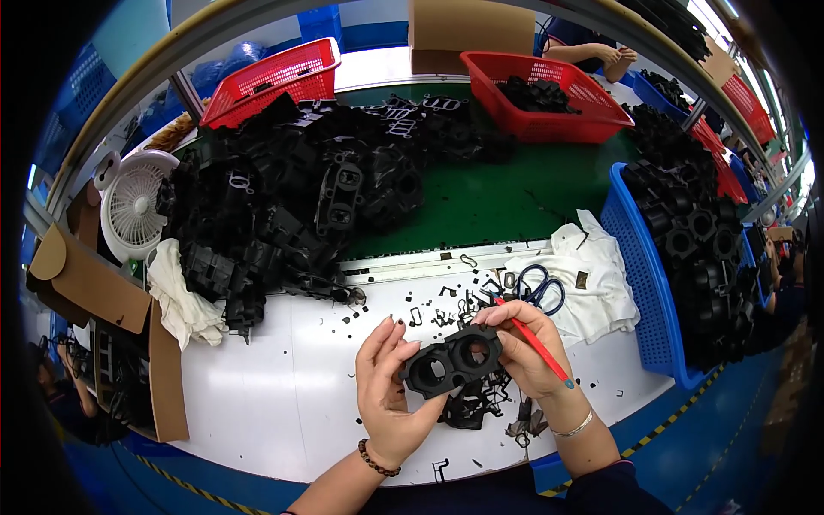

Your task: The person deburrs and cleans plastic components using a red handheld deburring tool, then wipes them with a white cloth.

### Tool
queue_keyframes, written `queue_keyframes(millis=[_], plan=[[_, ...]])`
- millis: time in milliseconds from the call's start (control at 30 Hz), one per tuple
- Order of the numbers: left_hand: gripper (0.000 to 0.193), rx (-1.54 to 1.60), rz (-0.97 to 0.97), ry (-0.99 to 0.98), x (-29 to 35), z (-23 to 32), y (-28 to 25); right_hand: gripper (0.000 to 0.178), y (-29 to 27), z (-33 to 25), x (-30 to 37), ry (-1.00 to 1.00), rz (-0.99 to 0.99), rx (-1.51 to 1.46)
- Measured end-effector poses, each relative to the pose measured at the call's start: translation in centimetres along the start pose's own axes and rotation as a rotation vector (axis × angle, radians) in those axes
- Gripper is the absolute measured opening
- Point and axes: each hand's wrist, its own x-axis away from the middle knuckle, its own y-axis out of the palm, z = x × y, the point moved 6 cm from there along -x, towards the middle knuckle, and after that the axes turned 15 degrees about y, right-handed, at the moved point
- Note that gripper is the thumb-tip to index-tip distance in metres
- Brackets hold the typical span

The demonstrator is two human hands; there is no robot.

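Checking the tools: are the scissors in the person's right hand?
No, the right hand holds a red-handled tool, while the scissors lie on the white cloth.

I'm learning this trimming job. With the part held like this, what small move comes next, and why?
Probably bring the red tool in the right hand onto the rim of the black two-hole part: the left hand holds it facing up, and black scraps lie on the table.

A brown cardboard box (468,30) stands at the bench's far edge, between two red baskets; another open brown carton (112,335) (flaps spread) sits off its left edge.
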Motion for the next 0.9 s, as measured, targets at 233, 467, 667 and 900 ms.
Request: queue_keyframes(millis=[233,467,667,900], plan=[[0.063,0.061,-0.054,-0.06,0.6,-0.6,-0.1,0.01,0.4,0.3,-0.7,0.0,-0.062,-0.093],[0.068,0.124,-0.049,-0.018,0.3,-0.4,0.2,0.014,0.2,0.1,-0.9,0.004,-0.029,-0.062],[0.081,0.235,0.037,-0.125,0.8,-1.2,0.3,0.006,0.8,-0.2,-0.8,-0.038,-0.077,-0.076],[0.082,0.204,0.037,-0.127,0.6,-1.3,0.5,0.012,0.0,0.0,-0.7,-0.048,-0.04,-0.021]])
